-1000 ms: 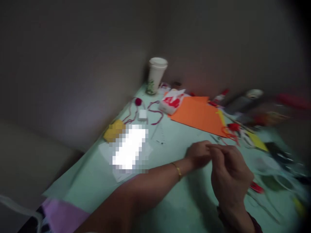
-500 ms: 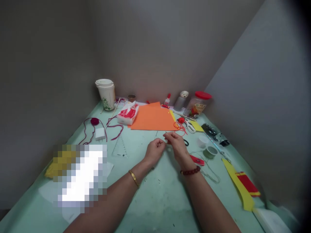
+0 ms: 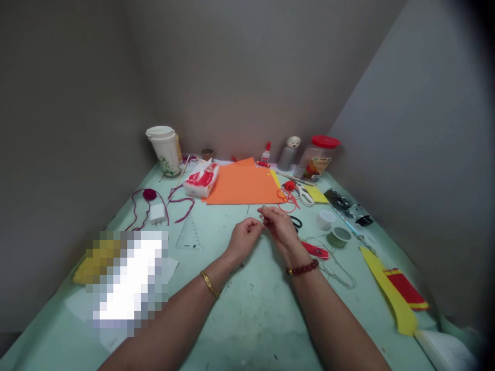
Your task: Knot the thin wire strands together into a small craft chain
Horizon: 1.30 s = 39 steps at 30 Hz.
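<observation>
Head view: left hand (image 3: 245, 238), right hand (image 3: 280, 230) meet at frame center above bench (image 3: 247, 319); right fingers (image 3: 268, 210) pinch tiny item (image 3: 262, 219), too small to tell; left fingers (image 3: 253, 222) curled closed beside it; red cord (image 3: 286, 200) just beyond.

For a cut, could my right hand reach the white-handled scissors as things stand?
Probably yes. The right hand is close to the white-handled scissors; only a black loop and loose red cord lie nearby, and neither looks like a real obstacle.
</observation>
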Each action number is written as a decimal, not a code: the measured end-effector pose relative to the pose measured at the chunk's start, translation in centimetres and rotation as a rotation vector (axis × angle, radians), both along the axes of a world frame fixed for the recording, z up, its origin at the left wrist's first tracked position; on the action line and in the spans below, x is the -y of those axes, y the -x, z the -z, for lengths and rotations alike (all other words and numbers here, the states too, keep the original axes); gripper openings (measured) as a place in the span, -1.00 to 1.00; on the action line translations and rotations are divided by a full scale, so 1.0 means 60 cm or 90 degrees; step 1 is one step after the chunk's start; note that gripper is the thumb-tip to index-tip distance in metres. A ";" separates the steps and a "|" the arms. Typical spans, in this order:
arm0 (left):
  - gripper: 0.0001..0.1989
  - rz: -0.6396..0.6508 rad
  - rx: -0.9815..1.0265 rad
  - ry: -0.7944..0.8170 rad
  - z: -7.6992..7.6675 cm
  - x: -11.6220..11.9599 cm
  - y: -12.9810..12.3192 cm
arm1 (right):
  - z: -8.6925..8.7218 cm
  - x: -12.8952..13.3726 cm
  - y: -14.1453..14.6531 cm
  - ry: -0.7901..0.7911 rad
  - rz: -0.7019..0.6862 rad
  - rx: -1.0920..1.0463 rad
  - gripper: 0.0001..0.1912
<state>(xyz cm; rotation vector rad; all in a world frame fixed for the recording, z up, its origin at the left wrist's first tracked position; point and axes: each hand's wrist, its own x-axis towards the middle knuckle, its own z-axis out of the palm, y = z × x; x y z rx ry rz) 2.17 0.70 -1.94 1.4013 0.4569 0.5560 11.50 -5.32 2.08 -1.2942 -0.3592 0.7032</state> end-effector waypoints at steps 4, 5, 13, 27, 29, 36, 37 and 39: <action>-0.83 -0.006 -0.013 0.025 -0.009 0.001 0.002 | 0.005 -0.001 -0.003 0.009 0.008 0.005 -0.76; -0.84 -0.005 -0.018 0.031 -0.011 0.000 0.003 | 0.006 -0.001 -0.004 0.012 0.009 0.009 -0.76; -0.83 -0.005 -0.010 0.007 -0.012 -0.002 0.003 | 0.008 -0.004 -0.002 0.022 0.002 0.034 -0.78; -0.84 0.005 -0.010 0.010 -0.010 -0.003 0.001 | 0.016 -0.004 -0.006 0.021 -0.005 0.059 -0.74; -0.84 0.009 -0.010 0.012 -0.009 -0.003 0.000 | 0.016 -0.004 -0.007 0.018 -0.007 0.060 -0.74; -0.84 0.008 -0.006 0.010 -0.006 -0.001 0.000 | 0.013 -0.004 -0.004 0.022 -0.003 0.058 -0.74; -0.84 0.007 -0.005 0.011 -0.006 -0.001 -0.001 | 0.013 -0.004 -0.004 0.022 -0.003 0.056 -0.74; -0.85 0.005 -0.004 0.013 -0.008 -0.001 -0.001 | 0.013 -0.004 -0.004 0.021 -0.002 0.052 -0.74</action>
